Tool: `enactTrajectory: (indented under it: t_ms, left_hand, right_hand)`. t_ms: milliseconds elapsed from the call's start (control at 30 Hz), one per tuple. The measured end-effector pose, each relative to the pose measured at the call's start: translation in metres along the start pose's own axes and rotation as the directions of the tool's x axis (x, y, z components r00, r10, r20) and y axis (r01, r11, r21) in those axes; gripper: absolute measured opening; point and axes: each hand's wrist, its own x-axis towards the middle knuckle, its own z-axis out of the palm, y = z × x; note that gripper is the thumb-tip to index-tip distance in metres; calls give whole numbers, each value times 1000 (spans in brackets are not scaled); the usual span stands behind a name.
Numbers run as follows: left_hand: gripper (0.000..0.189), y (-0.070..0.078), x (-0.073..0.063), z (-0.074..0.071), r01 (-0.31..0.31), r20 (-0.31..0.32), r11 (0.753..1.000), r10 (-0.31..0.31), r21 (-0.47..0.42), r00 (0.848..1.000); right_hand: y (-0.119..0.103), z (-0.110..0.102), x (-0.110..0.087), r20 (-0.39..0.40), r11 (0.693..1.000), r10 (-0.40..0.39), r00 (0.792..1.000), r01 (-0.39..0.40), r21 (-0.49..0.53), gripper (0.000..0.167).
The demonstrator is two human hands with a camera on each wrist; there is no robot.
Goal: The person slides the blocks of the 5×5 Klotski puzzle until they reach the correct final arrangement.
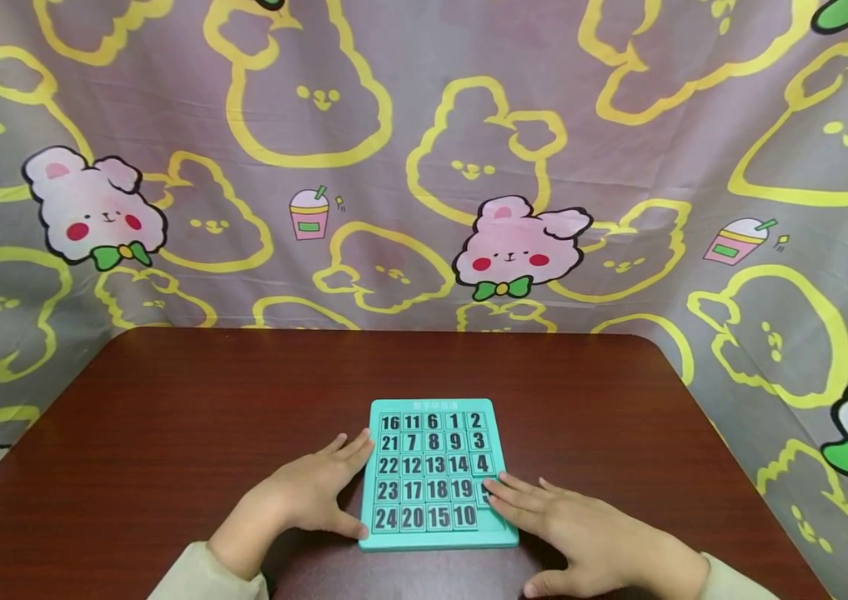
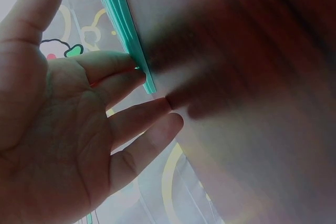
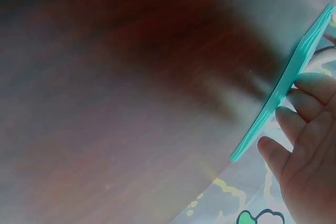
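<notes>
A turquoise sliding number puzzle (image 1: 439, 542) lies flat on the table, its black-numbered tiles in rows. The slot at its bottom right corner, beside tile 10 (image 1: 464, 517), holds no tile. My left hand (image 1: 303, 492) rests along the puzzle's left edge, with fingertips at the upper side and the thumb at the lower left corner. On the right, the fingertips of my right hand (image 1: 589, 537) touch tile 5 (image 1: 485, 493) in the right column and partly cover it. In the right wrist view the puzzle's edge (image 3: 283, 85) meets straight fingers.
The dark reddish-brown table (image 1: 243, 392) reaches back to a hanging curtain (image 1: 408, 75) printed with rabbits and drink cups. More of this curtain stands at the left and right sides of the table.
</notes>
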Motion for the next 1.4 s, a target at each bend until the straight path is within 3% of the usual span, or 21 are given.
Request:
enactTrajectory:
  t_ms: [233,433,767,933,1200,1400]
  left_hand:
    - [110,1,0,0,2,6,1000,-2,-4,1000]
    - [109,0,-1,1,-4,4,1000,4,-1,1000]
    - [109,-1,0,0,-15,-3,1000,15,5,1000]
    - [110,-1,0,0,-20,-4,1000,20,8,1000]
    - [110,-1,0,0,-18,-10,1000,18,20,1000]
    - [110,0,0,-1,-11,-11,1000,11,20,1000]
  right_hand:
    - [5,0,4,34,998,19,999,-21,55,84]
    - [4,2,4,11,999,11,1000,-11,39,85]
    - [-12,-3,11,-64,994,-113,991,113,-13,79]
    - [-17,-3,18,-39,986,-156,987,154,-59,79]
    - [-18,0,21,64,991,-126,990,128,-40,78]
    - [-16,0,16,60,992,-108,992,112,-55,78]
